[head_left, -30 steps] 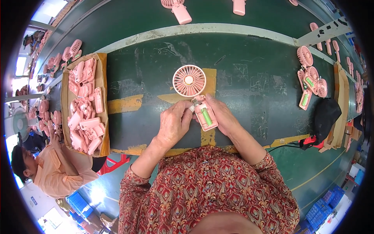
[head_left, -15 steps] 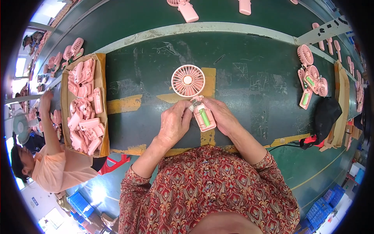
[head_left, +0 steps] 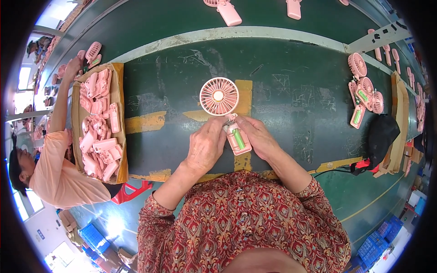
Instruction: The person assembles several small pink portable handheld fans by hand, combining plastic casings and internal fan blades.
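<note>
Between my hands is a pink handheld fan (head_left: 219, 96), its round grille pointing away from me. The handle lies uncovered, with a green battery (head_left: 238, 138) and thin wires showing inside. My left hand (head_left: 207, 144) pinches the fan at the neck, just below the grille; its fingertips partly hide the joint. My right hand (head_left: 260, 137) grips the handle's right side, thumb near the neck. Whether a small part sits between the fingertips cannot be made out.
At left stands a cardboard box (head_left: 119, 150) of pink casing parts. Several half-assembled fans (head_left: 364, 91) lie at right, near a black bag (head_left: 382, 136). More fans (head_left: 227, 12) sit beyond the pale metal rail (head_left: 236, 32). A co-worker (head_left: 63, 177) reaches forward at far left.
My hands stay at the neck, and the fan has shifted only slightly. The fans beyond the rail have slid right. The co-worker's arm has moved toward the fans at far left.
</note>
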`<state>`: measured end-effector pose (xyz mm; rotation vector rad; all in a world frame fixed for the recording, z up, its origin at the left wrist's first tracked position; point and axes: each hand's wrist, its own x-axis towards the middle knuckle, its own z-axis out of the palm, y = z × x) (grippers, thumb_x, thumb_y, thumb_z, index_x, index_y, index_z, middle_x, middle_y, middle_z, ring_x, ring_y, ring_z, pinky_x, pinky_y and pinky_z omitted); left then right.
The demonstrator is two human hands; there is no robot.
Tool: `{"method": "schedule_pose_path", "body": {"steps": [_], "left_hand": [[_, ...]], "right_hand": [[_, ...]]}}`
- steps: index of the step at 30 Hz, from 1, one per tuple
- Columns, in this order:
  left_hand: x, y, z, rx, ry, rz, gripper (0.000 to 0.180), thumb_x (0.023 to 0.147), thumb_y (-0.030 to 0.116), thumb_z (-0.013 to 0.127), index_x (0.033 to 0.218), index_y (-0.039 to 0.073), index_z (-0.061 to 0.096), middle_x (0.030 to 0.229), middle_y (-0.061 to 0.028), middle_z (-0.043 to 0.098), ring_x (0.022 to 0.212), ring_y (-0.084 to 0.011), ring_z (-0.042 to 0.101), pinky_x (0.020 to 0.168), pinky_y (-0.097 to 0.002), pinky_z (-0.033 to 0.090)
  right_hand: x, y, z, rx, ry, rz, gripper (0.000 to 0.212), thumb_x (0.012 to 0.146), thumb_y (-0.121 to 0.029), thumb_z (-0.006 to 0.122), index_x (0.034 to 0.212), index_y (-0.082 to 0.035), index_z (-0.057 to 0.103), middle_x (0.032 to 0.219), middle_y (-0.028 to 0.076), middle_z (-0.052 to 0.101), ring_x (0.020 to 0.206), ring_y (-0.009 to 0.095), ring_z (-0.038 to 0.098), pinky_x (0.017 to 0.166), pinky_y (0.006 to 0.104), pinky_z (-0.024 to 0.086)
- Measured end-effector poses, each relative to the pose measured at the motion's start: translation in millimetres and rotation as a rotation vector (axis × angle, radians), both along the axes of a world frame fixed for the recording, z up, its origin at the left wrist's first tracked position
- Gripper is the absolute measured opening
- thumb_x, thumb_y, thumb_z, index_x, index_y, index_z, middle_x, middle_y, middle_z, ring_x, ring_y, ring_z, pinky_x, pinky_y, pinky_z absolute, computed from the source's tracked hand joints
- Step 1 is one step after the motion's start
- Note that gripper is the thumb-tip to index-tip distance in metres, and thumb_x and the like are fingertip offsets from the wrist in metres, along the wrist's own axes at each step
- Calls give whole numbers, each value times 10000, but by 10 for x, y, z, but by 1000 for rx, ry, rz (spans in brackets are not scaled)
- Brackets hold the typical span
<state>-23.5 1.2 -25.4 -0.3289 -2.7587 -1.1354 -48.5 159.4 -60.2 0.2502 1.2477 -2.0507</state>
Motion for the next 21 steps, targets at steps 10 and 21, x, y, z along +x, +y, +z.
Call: {"method": "schedule_pose_path", "body": {"steps": [10, 21], "left_hand": [[-14, -8, 18, -197, 77, -183, 348, 699, -42, 581, 1047, -31, 595, 935, -135, 583, 827, -296, 624, 681, -368, 535], [-76, -26, 80, -209, 27, -248, 314, 717, -21, 547, 1032, -15, 546, 918, -145, 568, 820, -308, 610, 678, -382, 527]], "right_hand": [[-28, 76, 34, -38, 165, 151, 288, 948, -117, 453, 1212, -10, 494, 1015, 26, 585, 894, 73, 553, 763, 226, 471], [-22, 63, 69, -23, 216, 186, 284, 957, -129, 446, 1213, -10, 478, 995, 22, 568, 874, 67, 535, 748, 226, 463]]}}
